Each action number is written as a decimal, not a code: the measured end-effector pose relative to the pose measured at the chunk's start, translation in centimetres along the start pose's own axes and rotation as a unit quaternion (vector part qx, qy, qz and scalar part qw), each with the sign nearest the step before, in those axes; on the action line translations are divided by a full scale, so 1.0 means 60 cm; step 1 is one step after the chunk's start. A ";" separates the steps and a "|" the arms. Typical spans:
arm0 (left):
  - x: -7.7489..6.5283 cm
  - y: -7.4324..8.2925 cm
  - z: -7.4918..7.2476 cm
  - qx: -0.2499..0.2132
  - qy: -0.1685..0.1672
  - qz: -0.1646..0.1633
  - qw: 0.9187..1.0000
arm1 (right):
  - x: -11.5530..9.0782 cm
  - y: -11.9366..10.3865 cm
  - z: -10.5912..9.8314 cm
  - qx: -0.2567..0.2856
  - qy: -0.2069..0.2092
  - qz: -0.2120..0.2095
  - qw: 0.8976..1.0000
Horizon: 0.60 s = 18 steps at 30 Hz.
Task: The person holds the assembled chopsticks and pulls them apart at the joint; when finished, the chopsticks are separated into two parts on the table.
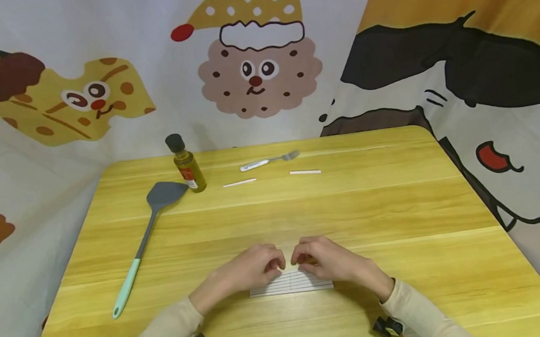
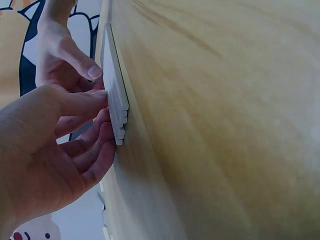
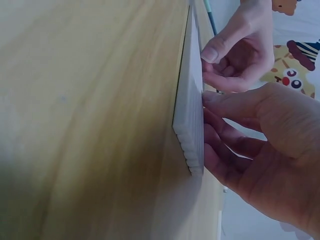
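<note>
Flat white sticks [image 1: 290,288] lie side by side in two adjoining columns near the table's front, forming a ridged panel. In the head view my left hand [image 1: 259,266] bends over the far left part of them. Its thumb and fingertips close on the sticks [image 2: 116,85] at their far side in the left wrist view. My right hand [image 1: 328,259] mirrors it on the right, its curled fingers and thumb gripping the sticks [image 3: 189,120] at the far side. The fingertips of both hands come close together at the middle. The hands partly hide the farthest sticks.
Two loose white sticks [image 1: 239,183] [image 1: 305,172] lie toward the back, below a fork [image 1: 269,161]. An oil bottle [image 1: 188,167] stands at the back left. Beside it lies a grey spatula [image 1: 146,238] with a mint handle. A printed cloth [image 1: 266,126] hangs behind the table.
</note>
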State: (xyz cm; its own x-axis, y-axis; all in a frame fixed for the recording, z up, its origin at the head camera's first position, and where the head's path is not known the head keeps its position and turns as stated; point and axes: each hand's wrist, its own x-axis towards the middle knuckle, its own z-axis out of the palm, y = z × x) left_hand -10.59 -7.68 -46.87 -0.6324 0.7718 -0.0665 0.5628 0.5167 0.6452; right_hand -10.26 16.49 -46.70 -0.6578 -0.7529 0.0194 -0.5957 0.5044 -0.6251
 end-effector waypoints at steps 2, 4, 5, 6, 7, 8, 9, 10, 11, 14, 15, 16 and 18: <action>0.000 0.000 0.002 0.001 0.001 -0.005 1.000 | 0.001 0.000 0.001 -0.001 0.001 -0.002 1.000; 0.001 0.000 0.003 0.004 0.006 -0.011 1.000 | 0.002 -0.001 0.003 -0.005 0.004 -0.003 1.000; 0.001 0.000 0.003 0.007 0.009 -0.012 1.000 | 0.003 -0.001 0.003 -0.008 0.007 -0.006 1.000; 0.001 0.000 0.003 0.011 0.012 -0.014 1.000 | 0.004 -0.001 0.004 -0.009 0.009 -0.009 1.000; 0.002 0.000 0.003 0.016 0.016 -0.014 1.000 | 0.005 -0.001 0.004 -0.010 0.012 -0.010 1.000; 0.004 -0.001 0.003 0.022 0.021 -0.012 0.999 | 0.006 0.000 0.004 -0.011 0.013 -0.010 1.000; 0.005 -0.001 0.003 0.027 0.025 -0.010 0.999 | 0.007 0.000 0.005 -0.011 0.014 -0.010 1.000; 0.006 -0.001 0.003 0.033 0.030 -0.008 0.999 | 0.008 0.000 0.005 -0.013 0.015 -0.010 1.000; 0.007 -0.001 0.003 0.037 0.033 -0.007 0.999 | 0.009 0.000 0.005 -0.012 0.016 -0.009 1.000; 0.008 -0.002 0.003 0.045 0.037 -0.005 0.998 | 0.013 0.000 0.006 -0.010 0.015 0.001 1.000; 0.008 -0.001 0.002 0.045 0.037 -0.006 0.998 | 0.013 0.000 0.006 -0.009 0.015 0.003 1.000; 0.007 -0.001 0.002 0.047 0.037 -0.006 0.998 | 0.014 0.001 0.006 -0.008 0.016 0.004 1.000; 0.007 -0.001 0.002 0.048 0.036 -0.009 0.998 | 0.015 0.001 0.006 -0.007 0.020 0.005 1.000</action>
State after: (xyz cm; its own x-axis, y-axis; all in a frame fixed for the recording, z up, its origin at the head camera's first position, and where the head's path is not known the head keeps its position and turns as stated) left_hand -10.83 -7.36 -47.01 -0.6776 0.7352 -0.0192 0.5976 0.5657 0.5682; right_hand -10.71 15.68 -47.01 -0.6821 -0.7299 0.0448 -0.5952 0.5184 -0.6140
